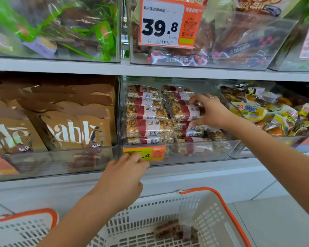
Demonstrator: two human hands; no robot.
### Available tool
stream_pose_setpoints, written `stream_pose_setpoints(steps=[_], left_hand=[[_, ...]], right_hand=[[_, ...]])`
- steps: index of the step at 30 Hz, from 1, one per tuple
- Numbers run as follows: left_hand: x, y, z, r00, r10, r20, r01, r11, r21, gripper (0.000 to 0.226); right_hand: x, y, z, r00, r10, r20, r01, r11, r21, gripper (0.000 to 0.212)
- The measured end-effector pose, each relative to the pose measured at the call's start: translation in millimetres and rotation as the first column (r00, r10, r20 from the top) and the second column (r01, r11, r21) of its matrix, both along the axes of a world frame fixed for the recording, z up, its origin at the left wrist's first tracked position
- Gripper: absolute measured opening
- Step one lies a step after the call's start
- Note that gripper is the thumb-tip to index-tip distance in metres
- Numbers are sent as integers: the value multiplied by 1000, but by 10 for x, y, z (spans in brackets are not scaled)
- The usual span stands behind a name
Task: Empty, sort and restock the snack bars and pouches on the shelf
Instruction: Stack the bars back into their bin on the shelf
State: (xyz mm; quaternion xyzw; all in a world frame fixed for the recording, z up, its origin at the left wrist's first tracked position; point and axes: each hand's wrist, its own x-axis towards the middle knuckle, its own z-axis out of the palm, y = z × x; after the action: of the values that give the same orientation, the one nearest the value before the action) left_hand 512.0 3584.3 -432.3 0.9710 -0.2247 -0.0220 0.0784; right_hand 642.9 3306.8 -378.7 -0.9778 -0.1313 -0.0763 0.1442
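Clear bin (185, 154), right hand (210, 111) gripping nut bar (184, 112), left hand (127, 168) pinching price tag (146, 154)

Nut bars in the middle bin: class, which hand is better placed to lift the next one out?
The right hand: it already grips a nut bar inside the bin. The left hand is outside, at the price tag.
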Motion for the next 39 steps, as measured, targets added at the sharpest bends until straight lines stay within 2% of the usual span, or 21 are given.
stream_pose_setpoints(steps=[3, 8, 14, 16, 19, 20, 21, 23, 24, 26, 30, 32, 34, 36, 38, 39], left_hand=[[10, -9, -6, 1000, 3, 2, -3, 1000, -5, 48], [11, -34, -22, 1000, -1, 10, 1, 1000, 8, 47], [7, -18, -29, 1000, 1, 1, -1, 1000, 3, 47], [7, 28, -43, 1000, 15, -5, -15, 1000, -7, 50], [-13, 106, -131, 999, 45, -24, -45, 999, 13, 51], [-31, 122, -177, 998, 57, -39, -56, 998, 24, 50], [-53, 131, -229, 996, 71, -60, -69, 997, 32, 49], [-103, 130, -381, 986, 101, -130, -94, 994, 63, 43], [-135, 115, -489, 979, 111, -170, -98, 992, 85, 40], [-212, 67, -800, 963, 112, -246, -79, 987, 138, 36], [-501, -155, -1540, 889, 168, -426, -133, 985, 110, 41], [-658, -305, -1899, 845, 179, -505, -142, 984, 111, 44], [-781, -458, -2241, 801, 183, -570, -149, 983, 107, 48], [-814, -584, -2522, 775, 185, -604, -164, 982, 90, 50], [-775, -691, -2759, 754, 185, -631, -186, 980, 64, 55], [-740, -737, -2866, 749, 178, -638, -193, 980, 48, 57]], right_hand=[[-93, -87, -55, 996, -46, 81, 43, 998, 35, 67], [-110, -132, -184, 976, -93, 195, 54, 979, 195, 37], [-253, -88, -132, 977, -116, 181, 73, 971, 229, 37], [-542, -76, -89, 964, -153, 219, 78, 944, 319, 35], [-1189, -43, -351, 881, -350, 319, 100, 795, 598, 22], [-1396, -24, -542, 842, -443, 306, 138, 727, 673, 22], [-1576, 4, -763, 818, -518, 251, 186, 651, 736, 22], [-1881, 47, -1390, 811, -584, 37, 336, 516, 788, 20], [-2034, 85, -1717, 817, -569, -95, 422, 476, 771, 20], [-2310, 156, -2315, 818, -476, -323, 548, 474, 689, 23], [-2750, 138, -3039, 705, -346, -619, 676, 591, 440, 24], [-2858, 48, -3247, 627, -381, -680, 715, 629, 307, 17], [-2916, -43, -3453, 570, -434, -697, 731, 655, 191, 35], [-2936, -92, -3641, 538, -424, -728, 727, 671, 146, 40], [-2875, -87, -3782, 506, -412, -758, 731, 671, 123, 26], [-2834, -70, -3835, 513, -419, -750, 702, 708, 85, 21]])
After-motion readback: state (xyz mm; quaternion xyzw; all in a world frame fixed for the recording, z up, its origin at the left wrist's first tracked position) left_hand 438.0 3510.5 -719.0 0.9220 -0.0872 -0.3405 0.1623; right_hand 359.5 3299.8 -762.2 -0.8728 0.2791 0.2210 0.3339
